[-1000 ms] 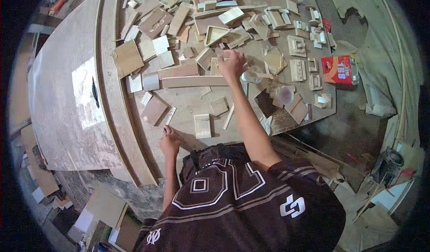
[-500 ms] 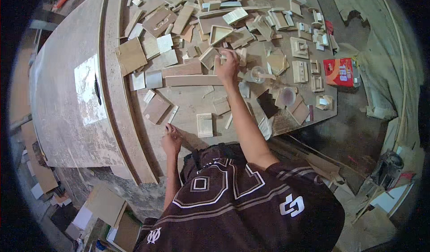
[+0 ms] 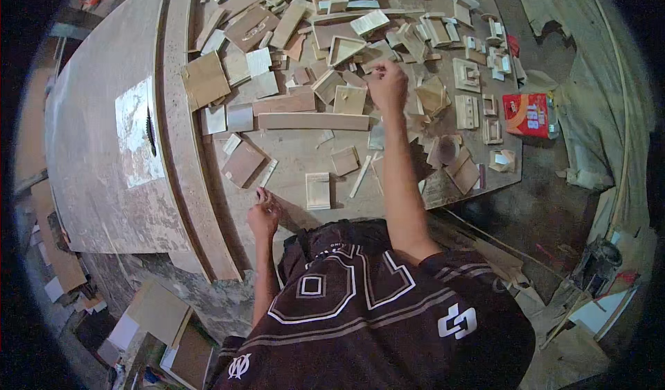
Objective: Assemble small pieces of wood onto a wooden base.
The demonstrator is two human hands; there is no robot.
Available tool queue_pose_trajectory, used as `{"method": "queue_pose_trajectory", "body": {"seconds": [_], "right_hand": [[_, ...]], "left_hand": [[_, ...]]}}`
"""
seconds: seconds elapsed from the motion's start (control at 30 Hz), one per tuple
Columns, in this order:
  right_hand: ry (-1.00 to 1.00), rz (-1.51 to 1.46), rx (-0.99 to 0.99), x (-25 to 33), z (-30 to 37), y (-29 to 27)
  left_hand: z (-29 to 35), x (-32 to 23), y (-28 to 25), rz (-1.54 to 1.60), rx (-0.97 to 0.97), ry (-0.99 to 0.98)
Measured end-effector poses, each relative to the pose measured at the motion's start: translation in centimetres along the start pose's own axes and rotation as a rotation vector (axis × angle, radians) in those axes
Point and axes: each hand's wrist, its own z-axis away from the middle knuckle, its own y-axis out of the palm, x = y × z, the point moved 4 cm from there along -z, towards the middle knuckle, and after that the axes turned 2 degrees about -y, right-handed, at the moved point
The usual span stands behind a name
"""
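My right hand (image 3: 388, 87) is over the far middle of the wooden worktable (image 3: 291, 158), fingers drawn together; whether anything small is between them I cannot make out. Close by on its left lies a square pale wooden piece (image 3: 350, 100), beside a small wooden frame-like block (image 3: 325, 87). My left hand (image 3: 264, 217) stays low near the table's front edge, with fingers closed and a small dark spot at their tips. Just beyond it lie a thin pale strip (image 3: 269, 173) and a brown wooden block (image 3: 244, 165). A grooved pale block (image 3: 318, 190) sits between my arms.
Wood offcuts (image 3: 291, 23) are heaped across the far side. Several small assembled wooden pieces (image 3: 467, 111) line the right, near a red package (image 3: 528, 115). A long flat bar (image 3: 313, 121) lies mid-table. On the left, a raised board edge (image 3: 183, 140) borders a large panel (image 3: 90, 154).
My right hand has moved right and slightly away from me, off the square wooden piece, which now shows fully. The left hand has barely moved.
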Motion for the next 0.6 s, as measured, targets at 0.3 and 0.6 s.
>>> {"method": "queue_pose_trajectory", "body": {"seconds": [0.3,0.6], "right_hand": [[-0.154,0.712,0.783,-9.9,-4.5,2.5],[-0.394,0.745,0.801,-9.7,-5.5,-0.1]], "left_hand": [[-0.1,0.1,-0.7,0.015,0.083,-0.062],[-0.8,-0.5,-0.9,0.121,0.061,-0.054]]}}
